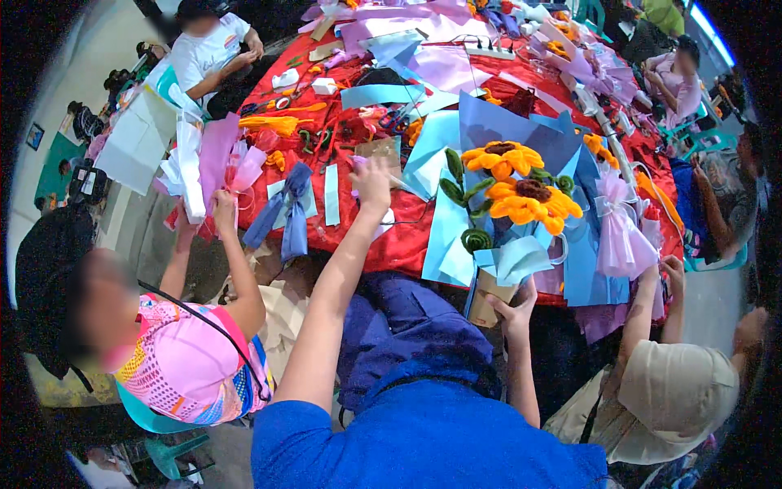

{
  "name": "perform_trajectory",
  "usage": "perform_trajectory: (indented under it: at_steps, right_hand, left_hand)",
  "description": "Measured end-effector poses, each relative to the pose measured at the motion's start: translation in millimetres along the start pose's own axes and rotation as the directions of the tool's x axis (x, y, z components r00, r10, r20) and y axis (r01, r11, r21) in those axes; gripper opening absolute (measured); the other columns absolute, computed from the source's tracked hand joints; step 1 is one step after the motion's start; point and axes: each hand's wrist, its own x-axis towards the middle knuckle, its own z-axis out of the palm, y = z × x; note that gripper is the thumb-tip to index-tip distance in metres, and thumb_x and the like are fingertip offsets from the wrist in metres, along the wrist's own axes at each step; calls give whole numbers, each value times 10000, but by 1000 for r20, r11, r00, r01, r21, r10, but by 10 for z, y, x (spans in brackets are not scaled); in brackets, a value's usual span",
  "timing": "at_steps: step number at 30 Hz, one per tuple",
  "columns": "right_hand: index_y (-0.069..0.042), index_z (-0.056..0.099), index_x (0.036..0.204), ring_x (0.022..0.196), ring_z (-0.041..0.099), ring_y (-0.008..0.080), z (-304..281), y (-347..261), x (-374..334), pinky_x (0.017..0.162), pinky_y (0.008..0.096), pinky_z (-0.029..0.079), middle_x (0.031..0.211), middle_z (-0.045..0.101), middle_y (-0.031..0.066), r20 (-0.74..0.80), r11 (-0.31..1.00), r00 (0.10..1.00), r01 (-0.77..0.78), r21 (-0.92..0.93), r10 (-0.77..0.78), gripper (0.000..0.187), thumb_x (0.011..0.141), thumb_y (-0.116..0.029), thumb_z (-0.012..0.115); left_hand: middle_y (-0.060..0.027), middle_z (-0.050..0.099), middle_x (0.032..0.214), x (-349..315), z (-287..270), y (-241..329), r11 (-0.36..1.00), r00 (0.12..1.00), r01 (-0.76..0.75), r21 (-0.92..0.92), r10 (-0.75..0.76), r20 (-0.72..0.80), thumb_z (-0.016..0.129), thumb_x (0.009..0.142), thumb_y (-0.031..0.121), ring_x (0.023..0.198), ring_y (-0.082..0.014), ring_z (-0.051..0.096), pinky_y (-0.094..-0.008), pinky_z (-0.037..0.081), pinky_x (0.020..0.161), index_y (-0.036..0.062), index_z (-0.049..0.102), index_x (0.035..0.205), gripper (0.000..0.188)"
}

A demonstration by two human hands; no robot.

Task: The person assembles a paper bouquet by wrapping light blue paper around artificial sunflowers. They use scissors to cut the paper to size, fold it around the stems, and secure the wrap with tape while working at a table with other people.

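Note:
My right hand (515, 311) is closed around the wrapped base of a flower bouquet, by a brown cardboard piece (491, 295). The bouquet has two fuzzy orange sunflowers (533, 204) with brown centres, green leaves and curled stems (476, 240). Pale blue wrapping paper (513, 259) goes round its lower part, with blue sheets fanned behind. My left hand (372, 187) reaches over the red-covered table, its fingers closed on a small lilac and white object that they partly hide. A piece of brown card (379, 150) lies just beyond it.
The red tablecloth (391, 244) carries scissors (394, 121), orange strips (281, 125), a blue ribbon bow (285, 212), paper sheets and a white power strip (489, 52). Left, a person in pink (191, 342) holds a wrapped bouquet; right, a person in a beige cap (680, 387) works close by.

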Motion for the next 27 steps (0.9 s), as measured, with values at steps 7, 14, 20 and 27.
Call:
perform_trajectory:
  at_steps: [7, 14, 20, 27]
  right_hand:
    - [20, 445, 1135, 940, 546, 185, -19, -9, -21, 841, 317, 432, 1027, 559, 80, -16, 999, 1000, -15, -31, 14, 682, 537, -7, 773]
    - [24, 459, 1118, 934, 544, 179, 50, -44, -39, 842, 317, 426, 1022, 561, 77, -27, 999, 998, -49, 18, 50, 656, 540, -4, 767]
    - [24, 473, 1099, 930, 544, 173, 46, -47, -8, 843, 309, 418, 1000, 566, 75, -50, 1000, 999, -1, 1, 1, 619, 552, -15, 760]
    - [17, 401, 1192, 964, 547, 200, 12, 95, 96, 845, 327, 432, 1056, 538, 86, -7, 998, 999, -47, 42, 48, 735, 546, -15, 751]
  left_hand:
    - [-196, 590, 953, 111, 97, -438, 947, 910, 282, -150, -215, 355, 541, 784, 68, 866, -333, 605, -406, 507, 727, -10, 506, 991, 224]
    - [-223, 589, 908, 81, 110, -393, 856, 964, 235, -461, -145, 222, 709, 631, 43, 860, -383, 577, -436, 472, 757, 5, 415, 1069, 529]
    - [-134, 418, 1182, 162, -86, -236, 924, 983, 107, -368, -42, 181, 786, 571, 163, 1161, -320, 379, -493, 413, 859, 92, 342, 1223, 792]
    - [-94, 389, 1199, 187, -187, -239, 978, 952, 175, -111, -139, 274, 788, 590, 304, 1140, -303, 384, -577, 374, 857, 141, 401, 1189, 731]
